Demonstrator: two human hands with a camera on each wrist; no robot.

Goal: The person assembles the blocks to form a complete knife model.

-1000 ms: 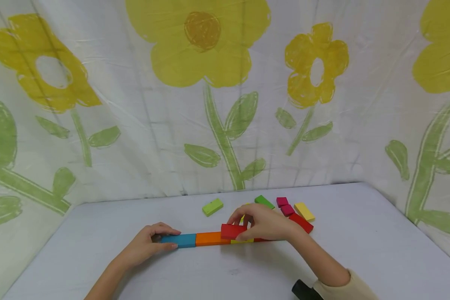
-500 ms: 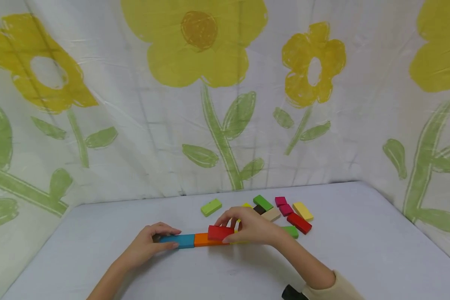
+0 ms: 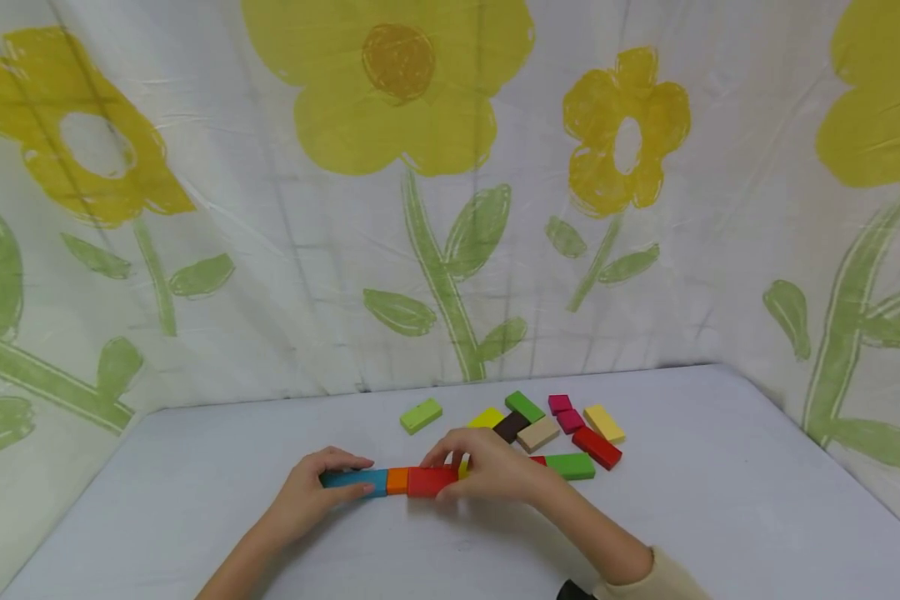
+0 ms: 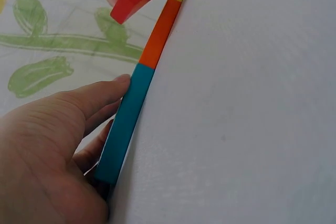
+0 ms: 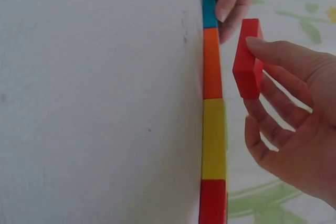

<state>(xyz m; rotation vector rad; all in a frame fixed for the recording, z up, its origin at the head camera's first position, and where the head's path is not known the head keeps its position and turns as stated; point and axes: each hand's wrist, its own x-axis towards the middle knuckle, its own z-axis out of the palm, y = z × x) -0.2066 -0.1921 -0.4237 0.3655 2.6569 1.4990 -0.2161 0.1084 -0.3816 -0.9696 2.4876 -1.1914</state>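
A row of rectangular blocks lies along the table. From its left end come a blue block (image 4: 126, 121), an orange block (image 4: 160, 32), a yellow block (image 5: 213, 140), a red row block (image 5: 212, 202) and a green end block (image 3: 570, 467). My left hand (image 3: 311, 493) holds the blue block, thumb on its near side and fingers behind. Between thumb and fingertips, my right hand (image 3: 492, 468) pinches another red block (image 5: 247, 61). Both wrist views show this block held above the row, apart from it. In the head view it covers part of the orange block.
Behind the row lie several loose blocks: a lime green one (image 3: 422, 415), a dark brown one (image 3: 511, 427), a beige one (image 3: 537, 434), a loose red one (image 3: 597, 447) and a pale yellow one (image 3: 604, 423). A flowered cloth (image 3: 307, 250) hangs behind the table.
My right hand has moved left and slightly lower with the red block, from over the orange-yellow joint to over the orange block. My left hand has shifted slightly right along the blue block.
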